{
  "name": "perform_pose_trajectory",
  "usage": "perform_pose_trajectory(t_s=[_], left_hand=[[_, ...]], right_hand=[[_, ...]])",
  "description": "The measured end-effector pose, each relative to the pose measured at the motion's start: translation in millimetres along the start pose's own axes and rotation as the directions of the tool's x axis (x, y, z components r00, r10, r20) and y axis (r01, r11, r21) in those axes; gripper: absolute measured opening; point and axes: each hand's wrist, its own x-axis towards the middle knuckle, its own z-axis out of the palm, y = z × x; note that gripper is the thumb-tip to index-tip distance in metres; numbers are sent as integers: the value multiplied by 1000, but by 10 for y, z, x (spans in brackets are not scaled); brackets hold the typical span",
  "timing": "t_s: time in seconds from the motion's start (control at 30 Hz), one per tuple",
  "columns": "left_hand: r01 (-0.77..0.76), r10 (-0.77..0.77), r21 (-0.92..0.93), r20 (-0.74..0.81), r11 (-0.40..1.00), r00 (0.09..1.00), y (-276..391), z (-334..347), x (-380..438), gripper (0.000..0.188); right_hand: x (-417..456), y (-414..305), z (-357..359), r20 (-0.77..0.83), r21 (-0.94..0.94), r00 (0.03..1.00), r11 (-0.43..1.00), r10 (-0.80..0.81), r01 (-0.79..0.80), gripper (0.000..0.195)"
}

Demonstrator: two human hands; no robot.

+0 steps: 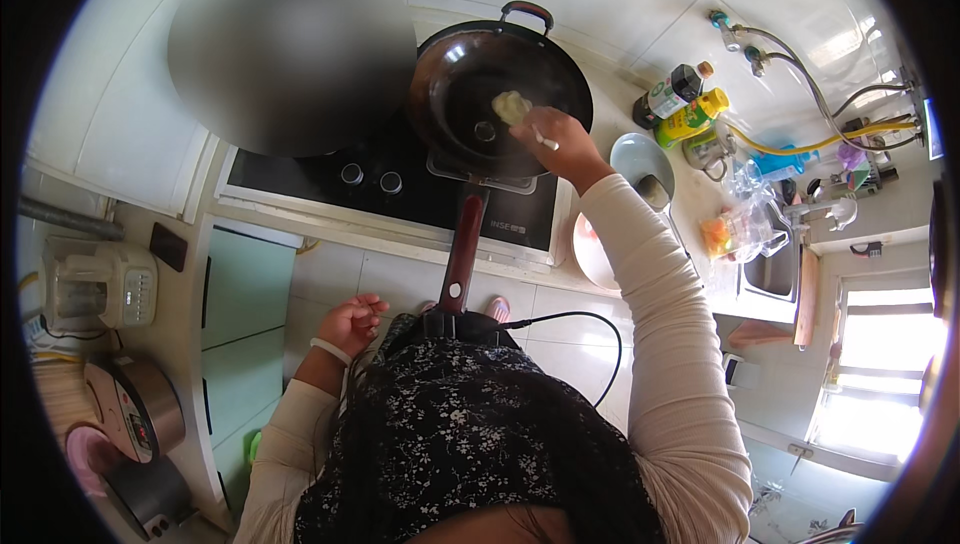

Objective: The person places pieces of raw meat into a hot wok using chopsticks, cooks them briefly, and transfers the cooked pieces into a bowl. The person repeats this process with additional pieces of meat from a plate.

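Observation:
My right hand (pixel 557 143) is over the right part of a dark wok (pixel 465 86), closed on a thin pale utensil whose white end (pixel 549 143) sticks out of the fist. A pale yellowish lump (pixel 511 107) shows just beyond my fingers, above the wok's bottom; whether it touches the wok I cannot tell. The wok stands on a black glass gas hob (pixel 405 206), its reddish-brown handle (pixel 465 236) pointing towards my body. My left hand (pixel 356 323), with a white band at the wrist, hangs beside my waist, fingers loosely curled and holding nothing.
Right of the hob are a grey-blue bowl (pixel 626 158) with a metal ladle (pixel 652 191), a pale bowl (pixel 592 251), bottles (pixel 673 94), plastic bags (pixel 750 225) and a sink (pixel 772 274). At left stand a rice cooker (pixel 161 409) and a cream appliance (pixel 112 281). A blurred disc hides the upper left.

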Motion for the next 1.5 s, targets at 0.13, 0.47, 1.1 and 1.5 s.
perform_pose_trajectory(t_s=[0.13, 0.47, 1.1, 1.5], left_hand=[[5, -5, -8, 3, 1000, 1000, -6, -28, 5, 29], [-2, 2, 7, -26, 1000, 1000, -17, -94, 74, 30], [62, -83, 175, 113, 983, 990, 106, 95, 141, 31], [96, -122, 249, 95, 964, 988, 149, 126, 192, 25]], right_hand=[[-20, -46, 14, 51, -219, 995, 971, -84, 93, 42], [-53, 315, -419, -272, 678, 609, 598, 745, -428, 46], [-861, 481, -413, -242, 914, 363, 336, 900, -226, 54], [-1466, 201, -883, -483, 852, 278, 518, 831, -70, 55]])
